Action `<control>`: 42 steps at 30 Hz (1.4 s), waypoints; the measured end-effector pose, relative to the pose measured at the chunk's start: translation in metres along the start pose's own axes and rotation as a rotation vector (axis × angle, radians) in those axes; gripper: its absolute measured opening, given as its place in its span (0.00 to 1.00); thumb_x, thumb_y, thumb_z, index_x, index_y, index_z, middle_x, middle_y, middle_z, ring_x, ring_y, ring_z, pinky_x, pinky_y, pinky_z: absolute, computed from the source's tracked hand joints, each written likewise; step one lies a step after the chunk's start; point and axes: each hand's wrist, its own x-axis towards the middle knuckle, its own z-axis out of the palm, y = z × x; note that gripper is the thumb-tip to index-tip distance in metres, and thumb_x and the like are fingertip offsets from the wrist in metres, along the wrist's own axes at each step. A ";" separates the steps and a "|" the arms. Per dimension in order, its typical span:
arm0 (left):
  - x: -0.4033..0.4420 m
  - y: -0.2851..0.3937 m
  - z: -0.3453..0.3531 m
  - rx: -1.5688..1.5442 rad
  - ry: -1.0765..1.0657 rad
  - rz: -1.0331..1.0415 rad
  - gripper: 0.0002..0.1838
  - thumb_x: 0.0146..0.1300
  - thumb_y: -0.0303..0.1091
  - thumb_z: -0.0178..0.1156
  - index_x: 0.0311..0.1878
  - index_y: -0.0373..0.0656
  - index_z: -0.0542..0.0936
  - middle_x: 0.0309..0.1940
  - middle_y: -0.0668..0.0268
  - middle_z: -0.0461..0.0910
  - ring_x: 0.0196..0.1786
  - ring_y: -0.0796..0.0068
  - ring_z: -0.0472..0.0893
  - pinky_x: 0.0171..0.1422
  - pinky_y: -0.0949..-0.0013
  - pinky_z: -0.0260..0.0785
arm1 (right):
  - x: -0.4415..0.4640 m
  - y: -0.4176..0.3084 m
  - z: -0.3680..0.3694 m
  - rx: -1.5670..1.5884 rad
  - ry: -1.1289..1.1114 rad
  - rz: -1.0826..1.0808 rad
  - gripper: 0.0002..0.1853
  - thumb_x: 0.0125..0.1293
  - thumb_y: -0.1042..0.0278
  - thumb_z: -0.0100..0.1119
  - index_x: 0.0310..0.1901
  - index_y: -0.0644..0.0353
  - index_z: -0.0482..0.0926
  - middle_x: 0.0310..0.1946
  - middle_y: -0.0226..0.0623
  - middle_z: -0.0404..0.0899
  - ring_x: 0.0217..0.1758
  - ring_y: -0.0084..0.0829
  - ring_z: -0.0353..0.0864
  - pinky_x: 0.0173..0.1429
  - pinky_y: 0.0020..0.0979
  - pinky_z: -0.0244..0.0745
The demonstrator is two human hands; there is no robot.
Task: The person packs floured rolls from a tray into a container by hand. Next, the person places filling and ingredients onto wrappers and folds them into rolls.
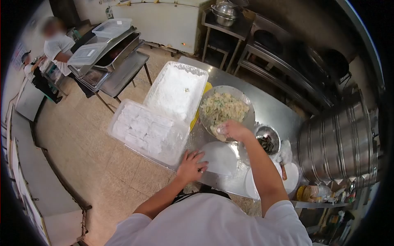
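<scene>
White cloth shirt (205, 223), lumpy mixture (225, 105)

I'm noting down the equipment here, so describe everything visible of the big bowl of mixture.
The big bowl is round and wide and looks like metal. It stands on the steel table, beside the tray of white powder. A lumpy, pale mixture with green bits covers much of its inside. The right hand reaches over its near side; whether the fingers touch the bowl is unclear.

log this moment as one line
left hand: open, at white sheet | right hand: touching mixture at near rim of bowl | powder: left of bowl
</scene>
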 end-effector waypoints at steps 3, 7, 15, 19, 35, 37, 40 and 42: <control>0.002 0.000 -0.001 -0.003 -0.004 0.008 0.16 0.73 0.51 0.66 0.58 0.64 0.92 0.77 0.65 0.76 0.82 0.55 0.69 0.91 0.34 0.49 | -0.004 0.025 -0.011 0.405 -0.083 0.016 0.17 0.76 0.64 0.72 0.60 0.64 0.87 0.46 0.31 0.92 0.45 0.26 0.90 0.47 0.31 0.84; 0.006 -0.003 0.002 -0.065 0.057 0.012 0.13 0.66 0.47 0.72 0.52 0.61 0.94 0.74 0.64 0.80 0.80 0.51 0.72 0.89 0.32 0.50 | -0.048 0.028 0.012 0.465 -0.002 -0.013 0.17 0.76 0.63 0.72 0.59 0.66 0.88 0.43 0.31 0.92 0.43 0.27 0.90 0.45 0.30 0.83; 0.008 0.001 -0.006 -0.079 0.031 -0.001 0.15 0.64 0.43 0.71 0.54 0.59 0.94 0.76 0.64 0.78 0.82 0.52 0.70 0.90 0.35 0.49 | -0.104 0.090 0.090 -0.526 0.192 -0.226 0.15 0.67 0.67 0.72 0.54 0.60 0.91 0.40 0.49 0.89 0.45 0.45 0.90 0.55 0.44 0.82; 0.007 0.001 -0.005 -0.093 0.021 -0.010 0.17 0.63 0.41 0.71 0.55 0.58 0.94 0.76 0.64 0.78 0.82 0.53 0.69 0.91 0.36 0.48 | -0.100 0.124 0.136 -0.837 0.356 -0.416 0.12 0.62 0.70 0.72 0.46 0.62 0.90 0.42 0.49 0.85 0.52 0.52 0.85 0.62 0.48 0.81; 0.008 0.001 -0.009 -0.112 0.000 -0.004 0.19 0.62 0.39 0.70 0.57 0.58 0.93 0.77 0.63 0.77 0.83 0.52 0.68 0.92 0.36 0.45 | -0.115 0.114 0.140 -0.847 0.533 -0.463 0.04 0.57 0.74 0.71 0.34 0.63 0.88 0.39 0.47 0.83 0.49 0.51 0.84 0.59 0.46 0.82; 0.009 0.002 -0.010 -0.112 -0.013 0.000 0.19 0.62 0.39 0.70 0.58 0.58 0.93 0.77 0.63 0.77 0.83 0.51 0.68 0.92 0.35 0.46 | -0.102 0.122 0.147 -0.902 0.468 -0.496 0.05 0.57 0.75 0.70 0.36 0.63 0.89 0.38 0.47 0.84 0.50 0.50 0.85 0.59 0.46 0.83; 0.010 -0.002 -0.009 -0.108 -0.022 0.007 0.20 0.62 0.37 0.70 0.58 0.57 0.93 0.78 0.63 0.76 0.83 0.51 0.67 0.92 0.35 0.46 | -0.099 0.124 0.136 -0.874 0.454 -0.526 0.08 0.58 0.75 0.70 0.39 0.63 0.91 0.37 0.48 0.86 0.51 0.49 0.86 0.59 0.46 0.83; 0.007 -0.006 -0.004 -0.112 -0.027 0.021 0.20 0.62 0.36 0.70 0.59 0.57 0.92 0.78 0.63 0.76 0.84 0.51 0.67 0.92 0.36 0.46 | -0.113 0.122 0.120 -0.756 0.501 -0.443 0.09 0.59 0.74 0.69 0.41 0.62 0.92 0.39 0.49 0.87 0.52 0.49 0.87 0.60 0.46 0.84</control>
